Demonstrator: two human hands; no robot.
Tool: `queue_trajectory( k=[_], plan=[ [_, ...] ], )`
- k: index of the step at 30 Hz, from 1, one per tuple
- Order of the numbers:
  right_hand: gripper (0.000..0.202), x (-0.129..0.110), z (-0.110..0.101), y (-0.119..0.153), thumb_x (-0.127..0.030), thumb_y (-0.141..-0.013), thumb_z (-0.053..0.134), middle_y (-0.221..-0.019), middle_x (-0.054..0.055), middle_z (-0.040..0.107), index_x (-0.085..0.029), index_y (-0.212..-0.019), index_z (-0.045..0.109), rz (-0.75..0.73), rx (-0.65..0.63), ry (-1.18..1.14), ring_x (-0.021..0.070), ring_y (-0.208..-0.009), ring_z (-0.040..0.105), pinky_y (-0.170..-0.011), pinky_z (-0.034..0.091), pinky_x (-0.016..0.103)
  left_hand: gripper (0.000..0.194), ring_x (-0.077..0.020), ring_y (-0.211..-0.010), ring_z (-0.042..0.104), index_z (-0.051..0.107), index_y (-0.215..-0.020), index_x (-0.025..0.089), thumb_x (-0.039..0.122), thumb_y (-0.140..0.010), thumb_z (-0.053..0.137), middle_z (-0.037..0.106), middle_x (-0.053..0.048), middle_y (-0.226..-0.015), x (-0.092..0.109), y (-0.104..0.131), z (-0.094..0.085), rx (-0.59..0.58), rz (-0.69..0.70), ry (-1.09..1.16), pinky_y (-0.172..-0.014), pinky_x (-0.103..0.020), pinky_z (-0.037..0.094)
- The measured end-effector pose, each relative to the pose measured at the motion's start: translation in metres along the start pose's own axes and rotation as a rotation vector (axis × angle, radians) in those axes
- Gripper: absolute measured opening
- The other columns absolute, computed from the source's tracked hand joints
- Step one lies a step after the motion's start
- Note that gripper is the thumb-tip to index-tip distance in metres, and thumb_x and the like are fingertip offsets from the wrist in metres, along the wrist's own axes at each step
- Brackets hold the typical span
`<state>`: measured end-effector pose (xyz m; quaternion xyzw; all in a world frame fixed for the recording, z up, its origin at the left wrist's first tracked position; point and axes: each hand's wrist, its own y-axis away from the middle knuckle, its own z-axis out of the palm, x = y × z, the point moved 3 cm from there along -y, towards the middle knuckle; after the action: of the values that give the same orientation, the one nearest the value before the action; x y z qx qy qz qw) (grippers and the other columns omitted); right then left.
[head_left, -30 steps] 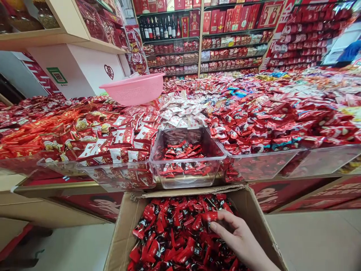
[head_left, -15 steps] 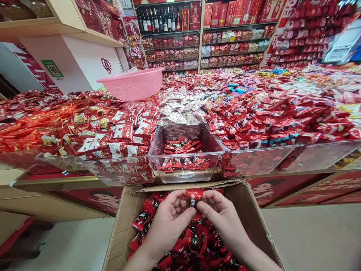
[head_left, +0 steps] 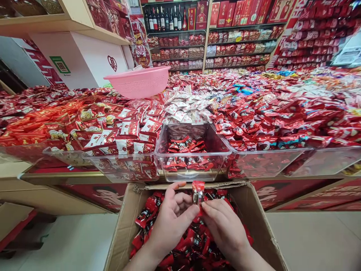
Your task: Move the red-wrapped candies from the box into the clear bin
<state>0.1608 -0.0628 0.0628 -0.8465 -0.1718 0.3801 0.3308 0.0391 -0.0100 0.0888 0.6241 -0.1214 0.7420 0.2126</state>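
Observation:
A small red-wrapped candy (head_left: 198, 192) with a dark printed label stands upright between my hands, above an open cardboard box (head_left: 258, 222). My right hand (head_left: 225, 224) pinches its lower end, fingers curled together. At the candy's left side is my left hand (head_left: 172, 220), its thumb and curled fingers closed against the wrapper and the index finger lifted. Many similar red and black wrapped candies (head_left: 194, 241) fill the box below, partly covered by my forearms. Just beyond the box, a clear plastic bin (head_left: 194, 175) holds a low layer of red-wrapped candies (head_left: 187, 145).
Clear bins heaped with red packets (head_left: 126, 131) stand to the left, and more red packets (head_left: 259, 124) to the right. White packets (head_left: 187, 105) lie behind the middle bin. A pink basket (head_left: 138, 82) rests on the heap. Shelves with bottles (head_left: 163, 20) line the back.
The candy has turned from lying sideways to upright and risen slightly. My right hand has closed its fingers lower down, and my left index finger has lifted. The view has shifted a little left.

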Motion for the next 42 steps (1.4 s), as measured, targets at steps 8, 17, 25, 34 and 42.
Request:
queue_trajectory(
  k=[8,17,25,34,42],
  plan=[
    [0.004,0.001,0.008,0.009,-0.018,-0.079,0.043,-0.067,0.002,0.058,-0.020,-0.080,0.046,0.615,0.075,-0.427,0.0124,-0.059,0.056,-0.052,0.048,0.023,0.040,-0.0116,-0.072,0.051,0.036,-0.105,0.023,0.024,-0.071,0.056,0.053,-0.001,-0.083,-0.012,-0.003,-0.010,0.062,-0.059,0.139,-0.063,-0.023,0.042],
    [0.031,-0.020,-0.018,-0.021,-0.014,-0.079,0.039,-0.106,0.008,0.055,-0.020,-0.109,0.047,-0.308,-0.392,0.210,0.0186,-0.095,0.049,-0.077,0.044,0.032,0.037,-0.0053,-0.043,0.043,0.037,-0.095,0.022,0.032,-0.067,0.059,0.053,0.006,-0.057,-0.008,0.000,-0.020,-0.013,-0.229,0.135,-0.041,-0.015,0.031],
    [0.015,-0.009,-0.051,-0.161,-0.021,-0.076,0.042,-0.082,0.004,0.059,-0.018,-0.085,0.054,-0.190,-0.266,0.407,0.0143,-0.078,0.051,-0.069,0.040,0.027,0.018,-0.0131,-0.064,0.050,0.054,-0.084,0.020,0.031,-0.071,0.051,0.056,0.001,-0.069,-0.039,0.005,-0.061,-0.087,-0.137,-0.528,-0.059,-0.022,0.036],
    [0.014,0.055,0.025,-0.201,-0.020,-0.067,0.045,-0.069,0.006,0.058,-0.014,-0.074,0.056,-0.326,-1.008,0.632,0.0143,-0.060,0.050,-0.051,0.029,0.023,0.013,-0.0128,-0.061,0.050,0.056,-0.078,0.020,0.024,-0.071,0.046,0.057,0.002,-0.065,-0.082,0.019,-0.064,-0.207,-0.161,-0.734,-0.055,-0.019,0.035],
    [0.037,0.067,0.027,-0.189,-0.046,-0.061,0.054,-0.070,0.002,0.059,-0.017,-0.083,0.059,-0.014,-1.366,0.539,0.0133,-0.058,0.050,-0.047,0.030,0.021,0.014,-0.0109,-0.062,0.050,0.055,-0.079,0.020,0.024,-0.072,0.043,0.057,0.003,-0.067,-0.087,0.014,-0.066,-0.226,-0.162,-0.847,-0.057,-0.018,0.036]
  ],
)
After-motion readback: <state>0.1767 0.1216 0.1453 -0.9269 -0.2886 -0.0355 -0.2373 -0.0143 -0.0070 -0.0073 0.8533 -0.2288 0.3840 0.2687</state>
